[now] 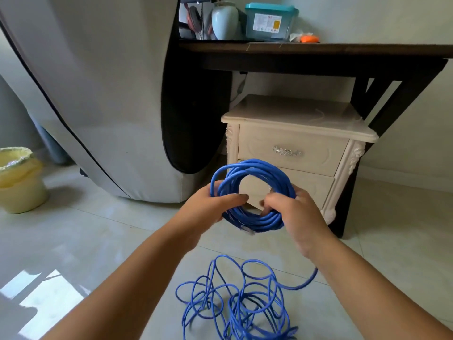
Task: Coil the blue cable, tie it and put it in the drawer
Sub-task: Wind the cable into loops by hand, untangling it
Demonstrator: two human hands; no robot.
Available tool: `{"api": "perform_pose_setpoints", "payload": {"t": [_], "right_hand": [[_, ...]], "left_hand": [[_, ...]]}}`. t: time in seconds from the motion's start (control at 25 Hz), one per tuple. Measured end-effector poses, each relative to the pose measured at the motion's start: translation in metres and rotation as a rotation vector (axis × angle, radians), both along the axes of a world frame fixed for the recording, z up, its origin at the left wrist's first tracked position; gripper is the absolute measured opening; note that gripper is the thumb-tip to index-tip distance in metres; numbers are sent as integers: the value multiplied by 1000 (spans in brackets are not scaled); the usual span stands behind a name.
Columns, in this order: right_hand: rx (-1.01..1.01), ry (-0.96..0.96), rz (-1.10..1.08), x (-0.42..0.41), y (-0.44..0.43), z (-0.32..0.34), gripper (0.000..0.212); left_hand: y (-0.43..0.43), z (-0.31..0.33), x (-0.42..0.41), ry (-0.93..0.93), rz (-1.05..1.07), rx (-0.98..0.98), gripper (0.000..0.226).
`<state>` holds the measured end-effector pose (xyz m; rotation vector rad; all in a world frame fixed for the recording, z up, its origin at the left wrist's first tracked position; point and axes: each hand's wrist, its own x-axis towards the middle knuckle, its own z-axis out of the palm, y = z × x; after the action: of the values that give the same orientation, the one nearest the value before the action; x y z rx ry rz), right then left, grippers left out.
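I hold a round coil of blue cable upright in front of me. My left hand grips its left side, thumb across the loops. My right hand grips the lower right side, fingers curled through the ring. A clear plug end hangs at the coil's bottom. The remaining blue cable lies as a loose tangle on the floor below my hands, one strand running up behind my right wrist. Behind the coil stands a cream nightstand with its top drawer shut; the lower drawer is partly hidden by the coil.
A dark wooden table stands over the nightstand, carrying a vase, a teal box and small items. A large grey covered object fills the left. A yellow bin sits at far left on the tiled floor.
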<state>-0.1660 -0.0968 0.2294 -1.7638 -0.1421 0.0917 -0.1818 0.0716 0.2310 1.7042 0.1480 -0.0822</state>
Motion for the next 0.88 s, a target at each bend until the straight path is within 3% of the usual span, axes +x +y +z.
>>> {"api": "perform_pose_setpoints", "payload": {"t": [0.08,0.16,0.24,0.32,0.44,0.6,0.76,0.88], "right_hand": [[-174,-60,76,5,-6,3,19],[-417,-94,189,6,-8,3,8],[-647,-139,269,7,-7,2,12],[-726,-199,273,5,-4,3,12],[-515,-219,207,6,-7,7,23],[-286,-3,317,13,-24,9,55],[-205,164,320,22,-38,2,79],[93,254,495,19,-39,-4,101]], "left_hand": [[6,2,-2,-166,-64,111,54],[7,-2,-2,-322,-164,402,82],[2,-7,-2,-396,-293,657,85],[-5,-9,0,-425,-260,760,65],[-9,-6,3,-444,-101,660,33],[-15,-4,4,-390,-19,488,25],[-6,2,6,-314,172,170,11],[5,0,10,-223,302,-22,11]]}}
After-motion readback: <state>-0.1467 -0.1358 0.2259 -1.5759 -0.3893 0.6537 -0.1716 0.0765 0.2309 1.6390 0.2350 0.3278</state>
